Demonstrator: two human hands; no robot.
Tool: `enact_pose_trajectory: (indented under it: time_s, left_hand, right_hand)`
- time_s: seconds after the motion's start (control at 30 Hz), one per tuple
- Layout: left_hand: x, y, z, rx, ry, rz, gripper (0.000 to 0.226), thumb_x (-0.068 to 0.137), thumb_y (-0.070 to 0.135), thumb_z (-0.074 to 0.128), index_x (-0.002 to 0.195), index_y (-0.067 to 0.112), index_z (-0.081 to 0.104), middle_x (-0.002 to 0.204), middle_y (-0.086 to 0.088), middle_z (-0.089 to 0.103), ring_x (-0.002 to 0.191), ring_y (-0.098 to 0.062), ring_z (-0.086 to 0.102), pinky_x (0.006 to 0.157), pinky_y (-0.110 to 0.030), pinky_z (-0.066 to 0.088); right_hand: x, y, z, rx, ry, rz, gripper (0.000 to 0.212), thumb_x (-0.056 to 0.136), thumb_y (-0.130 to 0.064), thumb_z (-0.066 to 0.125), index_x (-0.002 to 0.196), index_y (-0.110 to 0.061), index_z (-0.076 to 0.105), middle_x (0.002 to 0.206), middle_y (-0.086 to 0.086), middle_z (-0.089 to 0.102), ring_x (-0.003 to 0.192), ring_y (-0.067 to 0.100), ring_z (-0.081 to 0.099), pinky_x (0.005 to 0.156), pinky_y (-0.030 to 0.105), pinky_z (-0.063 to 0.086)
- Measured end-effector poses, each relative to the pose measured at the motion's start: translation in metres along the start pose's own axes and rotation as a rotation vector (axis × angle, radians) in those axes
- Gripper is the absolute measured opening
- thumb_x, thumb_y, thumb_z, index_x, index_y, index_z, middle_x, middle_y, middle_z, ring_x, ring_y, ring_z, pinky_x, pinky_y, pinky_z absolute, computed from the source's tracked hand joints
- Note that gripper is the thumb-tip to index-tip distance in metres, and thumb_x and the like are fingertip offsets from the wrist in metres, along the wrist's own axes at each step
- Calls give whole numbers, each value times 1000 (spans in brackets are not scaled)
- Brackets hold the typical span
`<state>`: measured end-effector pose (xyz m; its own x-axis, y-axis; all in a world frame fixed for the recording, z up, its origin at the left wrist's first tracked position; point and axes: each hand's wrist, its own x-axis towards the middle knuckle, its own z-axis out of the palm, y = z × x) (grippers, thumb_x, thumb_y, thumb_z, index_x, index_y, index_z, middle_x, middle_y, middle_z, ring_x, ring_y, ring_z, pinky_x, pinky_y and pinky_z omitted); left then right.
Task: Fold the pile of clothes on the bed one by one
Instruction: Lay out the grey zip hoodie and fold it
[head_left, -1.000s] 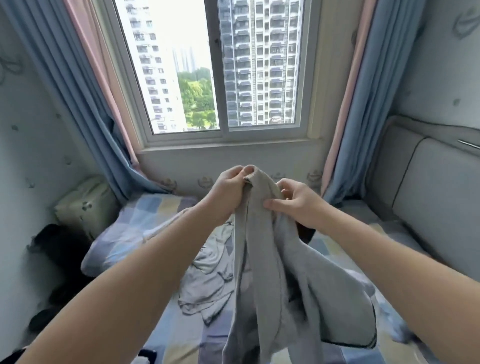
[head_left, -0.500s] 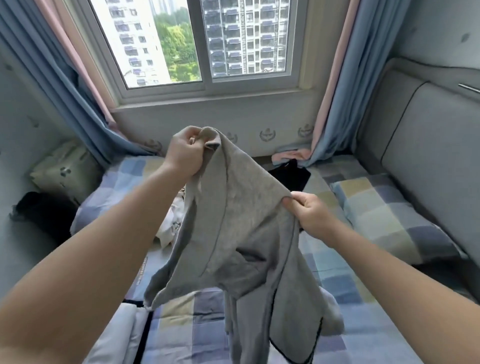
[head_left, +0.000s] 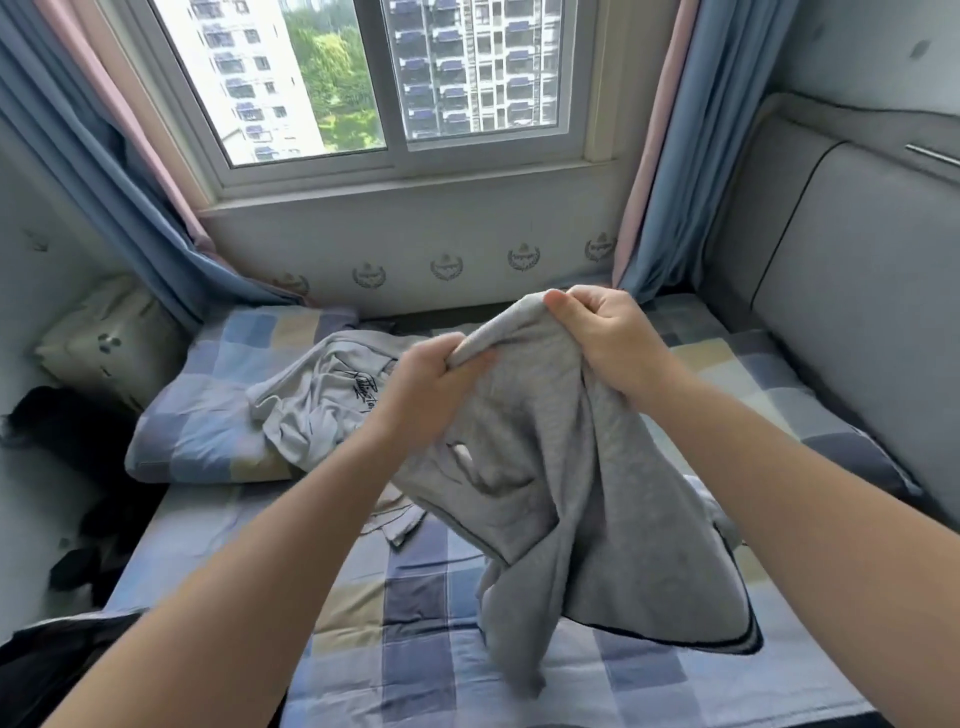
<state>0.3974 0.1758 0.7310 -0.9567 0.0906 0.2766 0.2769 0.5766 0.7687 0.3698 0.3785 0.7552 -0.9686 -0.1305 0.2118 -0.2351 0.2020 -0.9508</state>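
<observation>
grey garment hangs bunched over the checked bed, so folded on itself i can't tell what kind it is; a dark trim edges its lower hem. left grip and right grip both clutch its top, close together. behind, a white printed shirt lies crumpled, part hidden by the left arm.

Ahead of you, a sliding window lets in daylight, with tower blocks and trees outside. Blue curtains edged in pink hang at both sides. A grey padded headboard stands on your right. The bed has a checked sheet, and a matching pillow lies to your left.
</observation>
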Motion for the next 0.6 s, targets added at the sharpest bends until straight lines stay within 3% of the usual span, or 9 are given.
enact_pose_trajectory:
  time_s: [0.07, 0.13, 0.2, 0.27, 0.33, 0.43, 0.5, 0.57, 0.6]
  left_hand:
    - [13, 10, -6, -46, 89, -32, 30, 99, 19, 58, 74, 1, 55, 66, 1, 45, 60, -7, 36, 56, -29, 32]
    - [22, 26, -9, -103, 143, -20, 27, 99, 22, 56, 86, 1, 65, 72, 2, 51, 66, -8, 42, 62, -30, 37]
    - [27, 46, -8, -185, 121, 38, 22, 98, 22, 57, 88, 8, 70, 72, 6, 54, 68, -8, 45, 63, -29, 40]
    - [29, 69, 2, -186, 19, 99, 20, 95, 19, 60, 77, 12, 66, 67, 10, 50, 64, -7, 43, 60, -28, 38]
    - [31, 84, 17, -90, -81, 174, 35, 92, 20, 66, 61, 16, 49, 58, 16, 39, 59, -4, 35, 56, -23, 33]
    - [42, 80, 22, -43, -75, 202, 50, 89, 25, 73, 51, 30, 40, 53, 15, 36, 56, -4, 33, 54, -17, 29]
    - [47, 65, 17, -26, -23, 179, 41, 88, 35, 72, 57, 31, 46, 57, 15, 42, 58, -3, 37, 55, -19, 33]
    - [48, 47, 19, -93, -22, 89, 23, 87, 48, 69, 76, 32, 56, 71, 15, 53, 65, 1, 49, 65, -18, 41]
    - [45, 41, 22, -179, -66, 6, 27, 85, 57, 66, 86, 31, 58, 80, 14, 58, 70, 5, 52, 70, -17, 44]
  right_hand:
    - [0, 15, -8, -144, 89, 45, 27, 97, -30, 66, 82, -8, 61, 69, 1, 55, 62, 11, 46, 65, 32, 39]
    - [-16, 20, -12, -150, 163, 77, 15, 93, -29, 71, 99, -19, 61, 86, -5, 66, 72, 6, 59, 72, 30, 50]
    - [-38, 21, -9, 8, 56, 41, 36, 91, -25, 73, 121, -28, 54, 112, -12, 65, 98, -6, 62, 82, 14, 51]
    - [-55, 25, 5, 100, -141, 51, 50, 89, -19, 75, 130, -31, 49, 117, -19, 63, 109, -9, 59, 85, 13, 50]
    - [-60, 38, 19, 83, -129, 101, 44, 88, -21, 76, 123, -34, 53, 112, -20, 67, 107, -4, 62, 85, 18, 52]
    - [-59, 42, 12, 48, -1, 120, 9, 95, -19, 68, 93, -28, 68, 82, -22, 72, 81, -7, 64, 73, 18, 49]
    - [-58, 39, -2, 89, -32, 116, 16, 97, -15, 64, 83, -21, 69, 71, -19, 70, 71, -4, 63, 66, 15, 47]
    - [-55, 31, -15, 150, -21, 117, 18, 97, -17, 64, 88, -4, 71, 79, -1, 71, 76, 11, 65, 70, 24, 51]
    - [-52, 26, -20, 191, 15, 123, 27, 97, -21, 65, 92, 5, 69, 83, 10, 70, 78, 19, 63, 73, 32, 51]
